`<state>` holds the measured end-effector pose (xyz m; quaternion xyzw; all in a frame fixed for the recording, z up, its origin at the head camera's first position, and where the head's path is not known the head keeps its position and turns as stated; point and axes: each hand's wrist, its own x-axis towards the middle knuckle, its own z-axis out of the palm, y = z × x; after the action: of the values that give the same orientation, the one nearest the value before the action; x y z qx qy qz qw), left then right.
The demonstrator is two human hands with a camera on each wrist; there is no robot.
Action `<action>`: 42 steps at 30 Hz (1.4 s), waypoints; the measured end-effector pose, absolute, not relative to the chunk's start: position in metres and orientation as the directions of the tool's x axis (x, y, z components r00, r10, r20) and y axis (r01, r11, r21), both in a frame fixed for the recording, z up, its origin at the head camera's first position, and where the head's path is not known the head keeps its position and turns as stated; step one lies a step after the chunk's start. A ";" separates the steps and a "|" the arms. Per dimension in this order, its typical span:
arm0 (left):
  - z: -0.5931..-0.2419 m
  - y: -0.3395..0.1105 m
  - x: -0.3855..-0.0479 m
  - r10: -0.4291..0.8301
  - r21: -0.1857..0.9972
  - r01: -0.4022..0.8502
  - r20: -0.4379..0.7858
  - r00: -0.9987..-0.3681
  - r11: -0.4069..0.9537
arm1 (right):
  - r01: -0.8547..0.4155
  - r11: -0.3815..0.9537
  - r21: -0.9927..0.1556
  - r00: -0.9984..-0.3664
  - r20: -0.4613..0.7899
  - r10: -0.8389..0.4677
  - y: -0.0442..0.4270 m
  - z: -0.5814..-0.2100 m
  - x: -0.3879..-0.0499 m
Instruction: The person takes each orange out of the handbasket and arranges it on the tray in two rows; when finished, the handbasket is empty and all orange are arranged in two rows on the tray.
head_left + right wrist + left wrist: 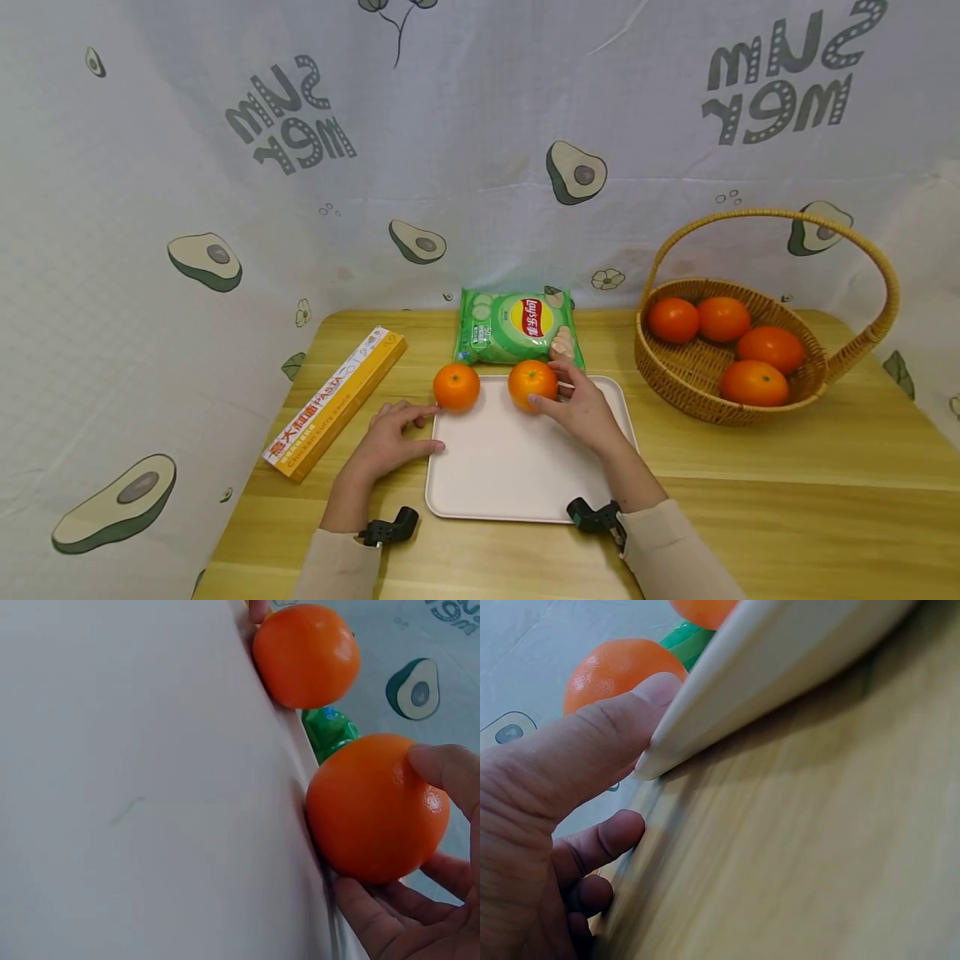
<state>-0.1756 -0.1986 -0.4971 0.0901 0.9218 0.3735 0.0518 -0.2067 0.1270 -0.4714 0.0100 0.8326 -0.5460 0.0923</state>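
Observation:
A pale rectangular tray (525,471) lies on the table with two oranges at its far edge. My right hand (588,415) holds the right-hand orange (529,383) between thumb and fingers; in the right wrist view this orange (375,810) sits at the tray's rim. The other orange (456,387) is at the far left corner. Beside that corner is my left hand (386,446), index finger reaching close to the orange. Its thumb (592,746) lies at the tray's edge in the left wrist view, the other fingers loosely bent.
Behind the tray lies a green bag of chips (498,329). To the left is a yellow and white pasta box (333,404), set at a slant. A wicker basket (675,379) with a tall handle stands at the right, holding several orange-red fruits (753,383). A printed curtain (480,125) hangs behind.

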 end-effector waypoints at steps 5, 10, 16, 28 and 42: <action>-0.498 -0.199 -0.175 0.199 0.702 0.116 -0.038 -0.979 0.703 | 0.111 0.399 -0.910 -0.983 -0.160 -0.091 0.126 -0.473 -0.207; -0.498 -0.200 -0.175 0.199 0.704 0.114 -0.039 -0.979 0.701 | 0.102 0.403 -0.910 -0.983 -0.155 -0.101 0.126 -0.473 -0.207; -0.499 -0.200 -0.175 0.200 0.699 0.117 -0.038 -0.979 0.706 | 0.091 0.414 -0.906 -0.983 -0.148 -0.108 0.125 -0.473 -0.207; -0.499 -0.200 -0.175 0.201 0.698 0.122 -0.032 -0.979 0.705 | 0.048 0.363 -0.931 -0.986 -0.102 -0.132 0.134 -0.457 -0.203; -0.497 -0.199 -0.175 0.211 0.698 0.136 -0.023 -0.977 0.703 | -0.159 0.599 -0.785 -0.987 0.134 -0.087 0.187 -0.413 -0.189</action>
<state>-0.1755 -0.1992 -0.4972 0.0941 0.9215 0.3734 0.0505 -0.1886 0.1866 -0.4133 -0.0691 0.8931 -0.4426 -0.0408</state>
